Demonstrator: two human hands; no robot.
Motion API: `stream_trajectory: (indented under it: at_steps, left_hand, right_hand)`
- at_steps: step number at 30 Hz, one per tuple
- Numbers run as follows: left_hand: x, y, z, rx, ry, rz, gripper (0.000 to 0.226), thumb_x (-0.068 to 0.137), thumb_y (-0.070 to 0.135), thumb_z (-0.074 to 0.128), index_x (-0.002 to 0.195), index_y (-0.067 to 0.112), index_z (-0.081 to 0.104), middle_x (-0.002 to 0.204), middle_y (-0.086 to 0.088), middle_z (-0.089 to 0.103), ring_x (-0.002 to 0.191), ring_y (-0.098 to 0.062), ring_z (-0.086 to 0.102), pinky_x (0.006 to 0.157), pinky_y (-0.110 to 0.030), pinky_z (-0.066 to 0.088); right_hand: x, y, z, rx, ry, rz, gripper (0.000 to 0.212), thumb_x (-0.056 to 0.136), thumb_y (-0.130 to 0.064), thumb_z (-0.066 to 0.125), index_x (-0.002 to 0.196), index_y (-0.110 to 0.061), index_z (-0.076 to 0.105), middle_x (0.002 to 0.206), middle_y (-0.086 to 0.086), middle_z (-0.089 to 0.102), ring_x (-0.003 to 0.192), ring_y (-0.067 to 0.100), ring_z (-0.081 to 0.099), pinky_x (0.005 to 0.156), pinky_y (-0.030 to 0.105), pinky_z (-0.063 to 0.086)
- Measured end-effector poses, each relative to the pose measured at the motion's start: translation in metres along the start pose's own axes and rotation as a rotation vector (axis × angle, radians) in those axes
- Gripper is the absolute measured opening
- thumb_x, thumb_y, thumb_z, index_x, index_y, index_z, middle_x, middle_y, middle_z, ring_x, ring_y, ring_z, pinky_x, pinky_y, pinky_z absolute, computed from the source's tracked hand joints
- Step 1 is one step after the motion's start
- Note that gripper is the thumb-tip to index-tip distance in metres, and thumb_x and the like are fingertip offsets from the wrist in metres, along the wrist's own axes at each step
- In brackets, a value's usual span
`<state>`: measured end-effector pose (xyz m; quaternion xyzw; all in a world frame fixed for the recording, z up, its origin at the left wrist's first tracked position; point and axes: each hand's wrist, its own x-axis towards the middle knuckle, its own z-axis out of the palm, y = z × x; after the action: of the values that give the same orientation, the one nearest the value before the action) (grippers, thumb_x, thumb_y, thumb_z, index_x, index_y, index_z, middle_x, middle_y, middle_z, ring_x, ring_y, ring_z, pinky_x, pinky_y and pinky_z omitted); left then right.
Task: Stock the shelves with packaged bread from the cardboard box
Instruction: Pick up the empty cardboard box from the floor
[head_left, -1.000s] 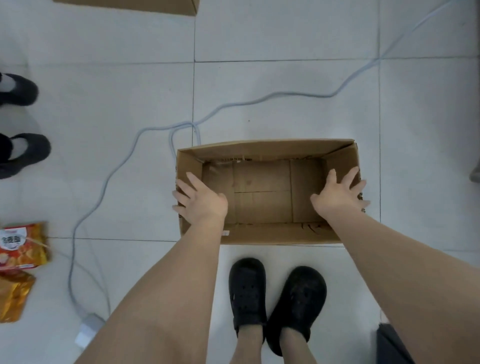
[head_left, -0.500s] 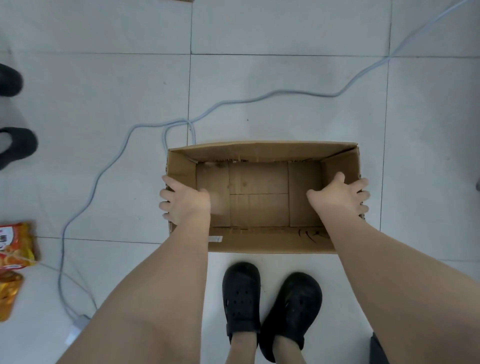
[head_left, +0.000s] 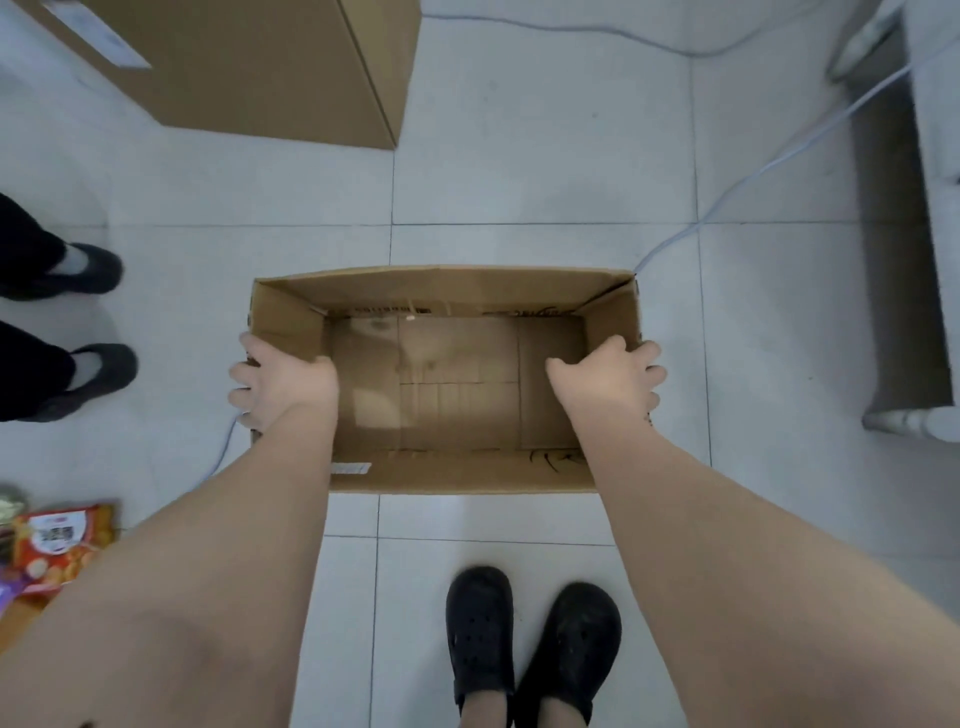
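Note:
An open brown cardboard box (head_left: 447, 291) with nothing inside it is held above the white tiled floor, in front of my feet. My left hand (head_left: 278, 382) grips the box's left wall, fingers curled over the outside. My right hand (head_left: 610, 382) grips the right wall the same way. Red and orange packaged bread (head_left: 57, 545) lies on the floor at the lower left edge of the view, partly cut off.
A large closed cardboard box (head_left: 260, 62) stands at the upper left. Another person's black shoes (head_left: 78, 322) are at the left. A grey cable (head_left: 753, 176) runs across the floor to the upper right, beside a white shelf base (head_left: 914, 260). My black clogs (head_left: 530, 639) are below.
Both hands have closed round the box's side walls and the box has come up towards me. The view has shifted, bringing the large box and the shelf base into sight.

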<state>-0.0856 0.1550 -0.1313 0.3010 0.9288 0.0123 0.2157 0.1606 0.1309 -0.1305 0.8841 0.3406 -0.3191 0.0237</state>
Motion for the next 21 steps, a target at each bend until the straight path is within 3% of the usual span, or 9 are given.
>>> stream_trajectory:
  at_steps: [7,14,21]
  left_hand:
    - [-0.046,0.073,-0.142,-0.030,0.058,0.127,0.073,0.088,0.026,0.049,0.149,0.014,0.012,0.145,-0.020,0.027,0.129,-0.041,0.029,0.103,-0.052,0.029]
    - [-0.141,0.123,-0.273,-0.078,0.091,0.142,0.075,0.088,0.029,0.050,0.150,0.017,0.010,0.150,-0.017,0.026,0.134,-0.037,0.026,0.107,-0.052,0.024]
    - [-0.197,0.141,-0.355,-0.160,0.048,0.157,0.069,0.089,0.028,0.049,0.148,0.014,0.016,0.148,-0.018,0.029,0.133,-0.039,0.030,0.107,-0.052,0.027]
  right_hand:
    - [-0.071,-0.036,-0.137,0.083,0.028,-0.025,0.061,0.082,-0.052,0.055,0.125,-0.010,0.045,0.140,0.016,0.028,0.125,0.035,0.033,0.099,0.045,0.035]
    - [-0.144,-0.044,-0.277,0.172,0.052,-0.057,0.065,0.083,-0.054,0.053,0.134,-0.017,0.038,0.143,0.017,0.024,0.127,0.036,0.030,0.100,0.045,0.033]
    - [-0.190,-0.043,-0.378,0.141,0.094,-0.121,0.061,0.083,-0.055,0.050,0.132,-0.021,0.037,0.144,0.017,0.024,0.129,0.037,0.027,0.102,0.048,0.029]
